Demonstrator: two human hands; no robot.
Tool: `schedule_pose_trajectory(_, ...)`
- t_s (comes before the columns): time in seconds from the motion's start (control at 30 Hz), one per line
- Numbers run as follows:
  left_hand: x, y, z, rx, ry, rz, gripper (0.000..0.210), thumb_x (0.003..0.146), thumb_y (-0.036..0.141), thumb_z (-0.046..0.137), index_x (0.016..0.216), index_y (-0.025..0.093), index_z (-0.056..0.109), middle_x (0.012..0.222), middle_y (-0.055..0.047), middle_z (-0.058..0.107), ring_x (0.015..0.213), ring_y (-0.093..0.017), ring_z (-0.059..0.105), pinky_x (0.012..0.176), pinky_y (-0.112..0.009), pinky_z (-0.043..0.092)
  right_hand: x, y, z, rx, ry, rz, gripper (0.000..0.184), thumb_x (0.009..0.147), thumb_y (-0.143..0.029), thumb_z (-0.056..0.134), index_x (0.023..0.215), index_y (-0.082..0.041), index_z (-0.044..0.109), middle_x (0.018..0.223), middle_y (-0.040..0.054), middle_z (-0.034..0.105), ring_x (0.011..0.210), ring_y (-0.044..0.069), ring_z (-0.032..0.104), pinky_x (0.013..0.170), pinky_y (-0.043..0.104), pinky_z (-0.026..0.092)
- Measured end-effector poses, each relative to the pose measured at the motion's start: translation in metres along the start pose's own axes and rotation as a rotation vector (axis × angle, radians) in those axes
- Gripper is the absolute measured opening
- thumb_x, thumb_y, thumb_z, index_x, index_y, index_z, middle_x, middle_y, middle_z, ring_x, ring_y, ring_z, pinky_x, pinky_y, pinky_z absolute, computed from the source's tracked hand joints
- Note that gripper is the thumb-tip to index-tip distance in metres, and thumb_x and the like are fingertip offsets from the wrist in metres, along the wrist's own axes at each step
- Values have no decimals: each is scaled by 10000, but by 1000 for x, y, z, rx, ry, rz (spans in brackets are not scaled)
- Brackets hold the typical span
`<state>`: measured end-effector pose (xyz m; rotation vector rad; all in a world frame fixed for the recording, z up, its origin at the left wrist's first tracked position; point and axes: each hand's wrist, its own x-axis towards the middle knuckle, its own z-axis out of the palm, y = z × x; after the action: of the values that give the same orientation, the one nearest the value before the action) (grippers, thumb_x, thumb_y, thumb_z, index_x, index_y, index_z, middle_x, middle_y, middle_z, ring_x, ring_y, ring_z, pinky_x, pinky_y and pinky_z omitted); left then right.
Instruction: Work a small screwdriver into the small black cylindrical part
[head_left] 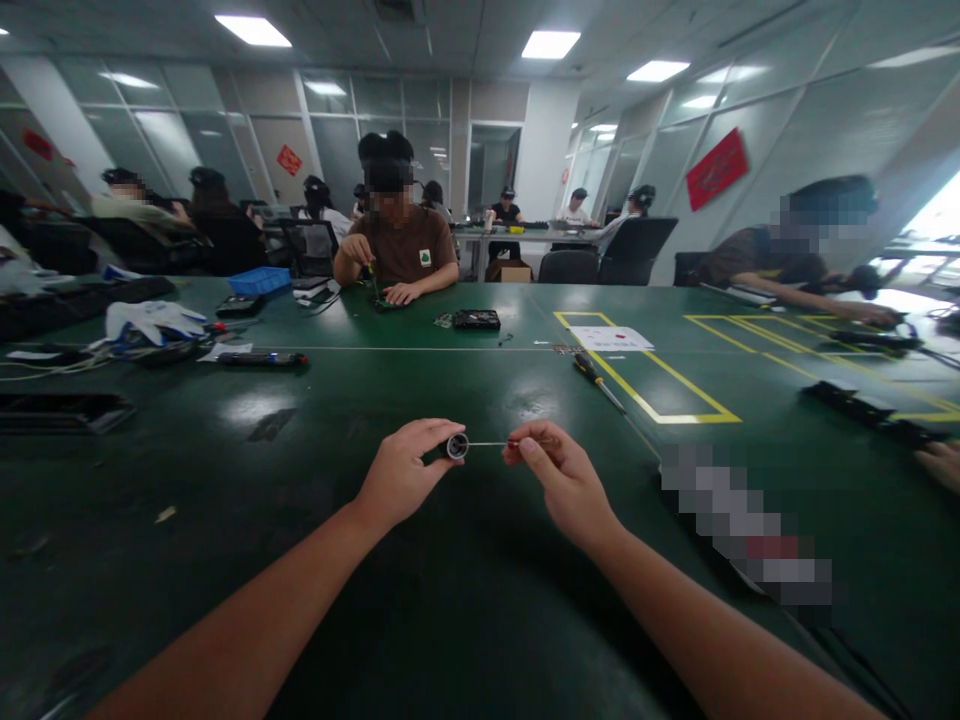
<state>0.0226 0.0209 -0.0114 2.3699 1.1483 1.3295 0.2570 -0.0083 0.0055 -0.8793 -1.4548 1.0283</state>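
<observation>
Small round grey part (457,447), pinched btwn thumb & fingers of L hand (403,468), right at the tips; pale rim, dark inside, open end twd camera. Thin straight rod (489,444), light, metallic-looking, approx. horiz., runs from fingertips of R hand (568,482) across to L hand; reddish bit at R end. Rod's L end at part's rim, can't tell if inside.
</observation>
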Motion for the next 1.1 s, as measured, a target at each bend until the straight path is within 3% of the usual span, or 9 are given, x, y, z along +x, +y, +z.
schedule_pose_trajectory(0.3,0,-2,0,22,-18,28,357,818,153,785,1163,233,737,1152,-48,759,1070,-226,710,981,-418,578,-10,-2,-1,-246,-70,-28,211,986,-431,597,1066,-250,669,953,51,715,907,230,687,846,390,522)
schedule_pose_trajectory(0.43,-1,-2,0,21,-21,23,322,831,151,769,1142,232,748,1143,-46,765,1059,-225,720,978,-421,586,-5,2,1,-81,-52,30,219,949,-436,653,1034,-237,687,920,44,715,902,218,679,857,382,522)
schedule_pose_trajectory(0.6,1,-3,-1,23,15,6,320,830,177,774,1143,235,750,1161,-49,762,1080,-231,717,1002,-430,578,6,7,0,351,35,236,238,911,-441,691,946,-206,691,827,34,688,776,187,648,773,365,531)
schedule_pose_trajectory(0.67,1,-3,-1,29,20,4,329,827,186,778,1151,238,748,1167,-50,760,1080,-234,718,1003,-434,578,8,6,-1,394,68,239,227,902,-433,703,930,-207,694,827,31,677,782,186,641,754,355,529)
schedule_pose_trajectory(0.9,-1,-4,0,24,-3,-5,362,825,206,787,1181,250,736,1177,-41,753,1091,-230,706,1007,-434,572,2,1,-2,142,34,60,206,933,-432,681,979,-232,692,852,16,694,811,178,647,808,346,514)
schedule_pose_trajectory(1.1,0,-3,-1,21,-12,-10,372,816,196,797,1180,240,736,1167,-48,752,1089,-228,702,1002,-423,568,0,-2,0,4,-6,40,236,941,-452,660,992,-222,673,879,30,695,837,192,662,820,362,529)
